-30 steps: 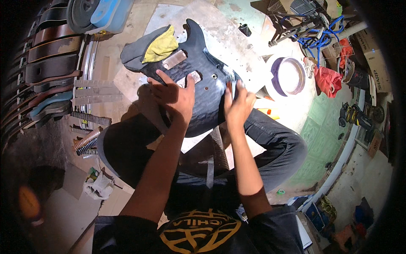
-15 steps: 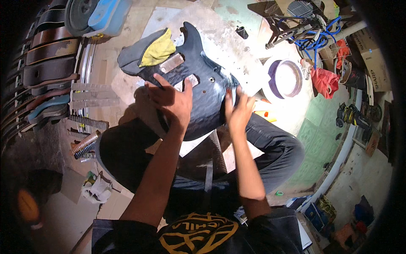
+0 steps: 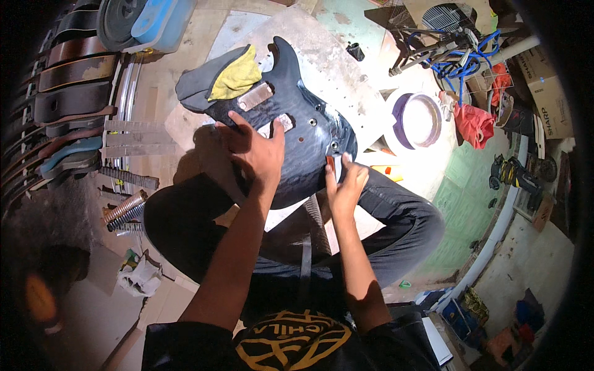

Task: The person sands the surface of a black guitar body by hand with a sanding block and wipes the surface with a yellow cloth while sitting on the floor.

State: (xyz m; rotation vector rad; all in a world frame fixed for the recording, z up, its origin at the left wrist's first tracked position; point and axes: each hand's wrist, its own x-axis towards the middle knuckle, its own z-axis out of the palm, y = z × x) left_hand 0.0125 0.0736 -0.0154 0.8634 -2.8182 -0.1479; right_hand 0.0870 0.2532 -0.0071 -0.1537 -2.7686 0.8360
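Observation:
A black electric guitar body [image 3: 297, 139] lies across my lap, with one horn pointing away from me and bare cavities and holes in its face. My left hand [image 3: 257, 151] rests spread on its left part, beside a pickup cavity. Near the body's lower right edge, my right hand [image 3: 348, 185] pinches a small flat block [image 3: 334, 166], reddish-brown and whitish, against the surface. Its exact kind is hard to make out. A grey and yellow cloth [image 3: 235, 74] is draped over the body's upper left end.
A round purple-rimmed basin [image 3: 417, 120] stands to the right on the brightly lit floor. Several guitar bodies [image 3: 71, 80] line a rack at the left, near a blue plastic tub [image 3: 154, 21]. Blue tubing [image 3: 461, 62] and a red bag [image 3: 473, 123] lie at the far right.
My right hand has moved down along the right edge of the guitar body, and its block now shows more plainly. The body has shifted slightly right; my left hand stays on it.

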